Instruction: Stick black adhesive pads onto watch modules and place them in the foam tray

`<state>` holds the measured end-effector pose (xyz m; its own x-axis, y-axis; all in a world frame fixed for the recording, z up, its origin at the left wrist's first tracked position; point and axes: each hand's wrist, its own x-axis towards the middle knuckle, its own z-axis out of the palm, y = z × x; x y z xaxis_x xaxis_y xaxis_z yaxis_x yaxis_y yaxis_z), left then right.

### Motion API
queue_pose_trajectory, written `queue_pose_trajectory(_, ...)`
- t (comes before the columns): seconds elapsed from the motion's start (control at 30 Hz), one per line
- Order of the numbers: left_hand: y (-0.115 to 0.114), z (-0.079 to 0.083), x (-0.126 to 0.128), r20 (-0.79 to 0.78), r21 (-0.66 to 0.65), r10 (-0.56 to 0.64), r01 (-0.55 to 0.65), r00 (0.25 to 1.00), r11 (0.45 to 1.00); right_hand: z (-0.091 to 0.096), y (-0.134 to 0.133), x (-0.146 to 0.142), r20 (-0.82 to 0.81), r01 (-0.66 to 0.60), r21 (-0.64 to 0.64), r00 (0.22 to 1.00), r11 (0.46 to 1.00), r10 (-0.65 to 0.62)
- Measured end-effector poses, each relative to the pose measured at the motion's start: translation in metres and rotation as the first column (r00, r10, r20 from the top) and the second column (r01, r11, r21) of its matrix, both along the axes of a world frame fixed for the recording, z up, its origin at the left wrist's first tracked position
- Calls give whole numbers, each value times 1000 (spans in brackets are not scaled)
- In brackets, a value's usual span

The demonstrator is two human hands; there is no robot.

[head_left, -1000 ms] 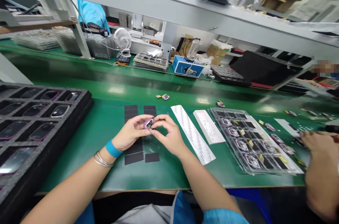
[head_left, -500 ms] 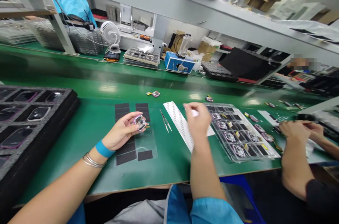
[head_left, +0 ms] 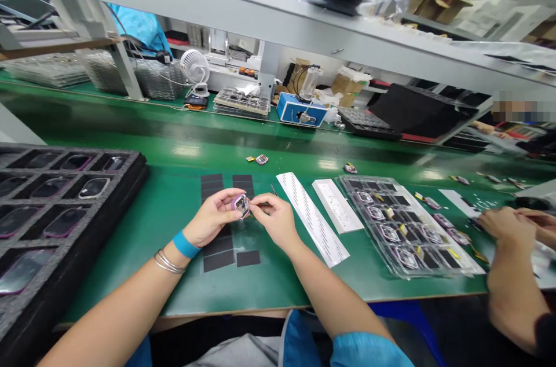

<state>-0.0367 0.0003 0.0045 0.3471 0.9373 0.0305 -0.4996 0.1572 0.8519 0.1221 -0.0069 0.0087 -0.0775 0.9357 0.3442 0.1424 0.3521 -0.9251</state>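
Note:
My left hand is closed on the edges of a small smartwatch case with a purple rim, its inner electronics facing up. The thumb and fingers of my right hand are pinched together at the case's right edge; whatever they hold is too small to make out. Beneath both hands lies a clear sheet with black rectangular stickers. A white strip printed with short black marks lies to the right of my right hand. Beside it is a shallow white tray with tiny pieces. The tweezers are mostly hidden behind my right hand.
A black foam tray with watch cases fills the left side. To the right, a clear plastic tray holds several opened watches. Another person's hands work at far right. A fan and a blue device stand behind.
My right hand has moved left from over the white tray to the watch case, uncovering the tray. My left hand still holds the case. The view has shifted slightly left.

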Motion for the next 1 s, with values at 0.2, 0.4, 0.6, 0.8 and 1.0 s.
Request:
queue_pose_trajectory(0.2, 1, -4, 0, -26, 23, -9, 9, 1000, 1000, 0, 1, 11, 27, 5, 19, 1000, 1000, -6)
queue_pose_trajectory(0.4, 0, -9, 3, -79, 42, 70, -67, 994, 997, -4, -6, 6, 351, 15, 420, 920, 907, -177)
queue_pose_trajectory(0.6, -1, -1, 3, 59, -54, 47, -44, 997, 998, -7, 4, 12, 117, -15, 115, 993, 993, 1)
queue_pose_trajectory(0.8, 4, 3, -5, 104, -107, 57, -46, 993, 993, -4, 14, 24, -302, -440, -485, 895, 755, 328)
queue_pose_trajectory(1.0, 3, 1, -1, 64, -167, -25, 36, 998, 985, 16, 8, 45, -391, -572, -361, 810, 737, 437)
